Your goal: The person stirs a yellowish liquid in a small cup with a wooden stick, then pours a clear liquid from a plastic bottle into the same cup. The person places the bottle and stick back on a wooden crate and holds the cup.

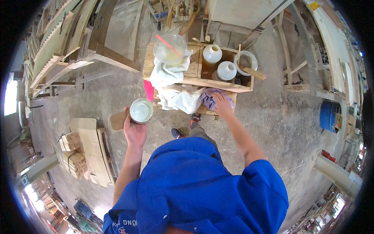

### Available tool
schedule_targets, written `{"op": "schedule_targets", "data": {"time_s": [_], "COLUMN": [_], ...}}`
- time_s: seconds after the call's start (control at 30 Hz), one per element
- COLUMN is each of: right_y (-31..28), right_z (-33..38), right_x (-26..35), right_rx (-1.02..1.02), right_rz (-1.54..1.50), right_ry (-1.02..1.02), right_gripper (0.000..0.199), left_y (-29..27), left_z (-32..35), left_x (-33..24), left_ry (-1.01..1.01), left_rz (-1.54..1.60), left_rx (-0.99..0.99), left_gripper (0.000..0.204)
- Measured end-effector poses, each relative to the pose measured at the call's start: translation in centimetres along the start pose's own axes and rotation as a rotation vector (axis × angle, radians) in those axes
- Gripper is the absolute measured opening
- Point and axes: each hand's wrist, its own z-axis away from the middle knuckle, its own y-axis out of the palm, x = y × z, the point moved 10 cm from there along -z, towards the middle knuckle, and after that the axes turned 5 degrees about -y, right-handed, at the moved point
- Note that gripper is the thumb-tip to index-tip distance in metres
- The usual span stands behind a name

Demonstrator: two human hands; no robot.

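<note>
two hands working: l. hand (135, 133) gripping pale-filled cup (141, 110) clear of wooden worktop (192, 69), r. hand (223, 107) resting fingers on purple rag (209, 98) at its edge, grip unclear; cup's apparently up, rag's not yet lifting.

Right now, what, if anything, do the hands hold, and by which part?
The left hand holds a cup by its side; the right hand is on a purple cloth, its grip unclear.

1. Head cam's the left one of a side-by-side pair, a fisheye looking pretty much straight down.
2. Top of frame = ahead of the wearer.
3. Blue shirt (202, 183) is super close, concrete floor (272, 128) way farther off.
4. Straight edges bend near the rim.
</note>
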Motion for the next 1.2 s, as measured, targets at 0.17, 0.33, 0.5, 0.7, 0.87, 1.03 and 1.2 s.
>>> {"op": "schedule_targets", "data": {"time_s": [0.17,0.33,0.5,0.7,0.87,1.03,1.2], "right_y": [4.0,3.4,-12.2,-21.5,-15.2,-15.4,-16.7], "right_z": [-0.8,0.5,2.5,-6.0,-11.2,-11.4,-6.9], "right_x": [-2.2,-3.0,1.6,2.2,1.0,-1.0,-7.2], "right_rx": [0.094,0.189,-0.285,-0.240,0.266,-0.100,-0.456], "right_rz": [0.378,0.070,-0.253,0.162,0.419,0.185,-0.045], "right_ry": [0.043,0.263,0.121,0.140,0.204,0.438,0.689], "right_gripper": [0.059,0.043,0.036,0.046,0.056,0.050,0.046], "left_y": [0.3,-0.5,-2.1,-0.8,0.5,-0.9,-0.7], "left_z": [0.8,1.4,1.9,1.9,2.4,3.8,4.1], "left_x": [0.8,0.3,0.2,1.0,0.5,0.5,2.1], "left_ry": [-0.047,-0.049,-0.046,-0.078,-0.081,-0.097,-0.142], "left_rz": [0.005,-0.026,0.127,0.057,0.072,0.129,0.157], "left_rx": [0.014,0.003,0.075,0.098,0.163,0.134,0.170], "left_gripper": [0.037,0.039,0.040,0.036,0.039,0.041,0.041]}}
